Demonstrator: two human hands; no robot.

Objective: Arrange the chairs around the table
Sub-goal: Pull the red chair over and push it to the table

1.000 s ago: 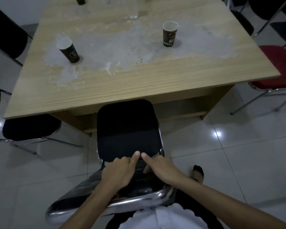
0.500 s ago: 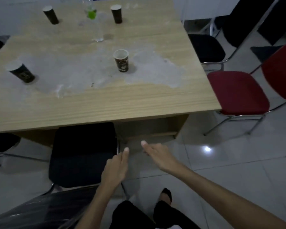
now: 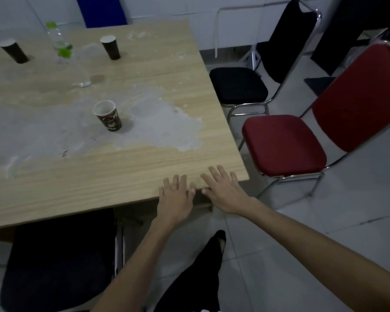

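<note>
A light wooden table (image 3: 144, 70) with a pale stain fills the upper left. A black padded chair (image 3: 59, 262) stands at its near side, seat partly tucked under the edge. At the table's right side are a red chair (image 3: 284, 145) and, farther back, a second black chair (image 3: 239, 84), both facing the table. My left hand (image 3: 175, 199) and my right hand (image 3: 224, 190) are stretched out side by side over the table's near right corner, fingers spread, holding nothing.
Paper cups stand on the table: one near the middle (image 3: 107, 115), two at the back (image 3: 110, 47), (image 3: 13, 50). A clear bottle with a green cap (image 3: 59, 43) is beside them. The floor is grey tile (image 3: 302, 255). My leg and shoe (image 3: 218, 242) show below.
My hands have let go of the black chair's back and lifted forward to the table's corner. The view has swung right and up, bringing the red chair and far black chair into sight.
</note>
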